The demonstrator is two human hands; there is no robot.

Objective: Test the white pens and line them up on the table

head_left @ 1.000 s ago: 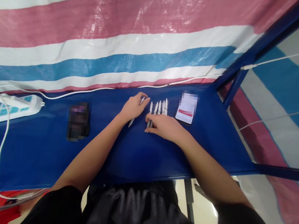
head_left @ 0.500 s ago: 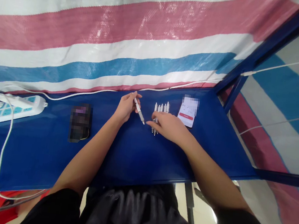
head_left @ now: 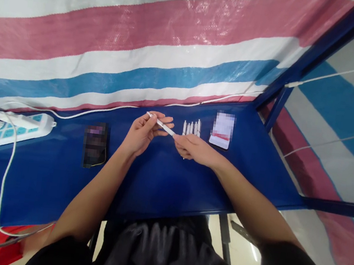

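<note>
A white pen (head_left: 165,127) is held slantwise between my two hands, above the blue table. My left hand (head_left: 143,133) pinches it near its upper left end, with the other fingers stretched out behind it. The thumb and fingers of my right hand (head_left: 195,148) close on its lower right end and hide that tip. Several similar white pens (head_left: 192,128) lie side by side on the table just behind my right hand, which covers their lower parts.
A phone (head_left: 221,131) with a lit screen lies right of the pens. Left of my arms lies a dark, blurred-out object (head_left: 95,145). A white power strip (head_left: 12,130) with cables sits at the far left of the blue table (head_left: 170,187). Striped sheeting (head_left: 141,59) hangs behind.
My right hand has moved from above the row of pens to the held pen's end and grips it. The pen has tilted flatter, and my left hand has shifted slightly left and down.
</note>
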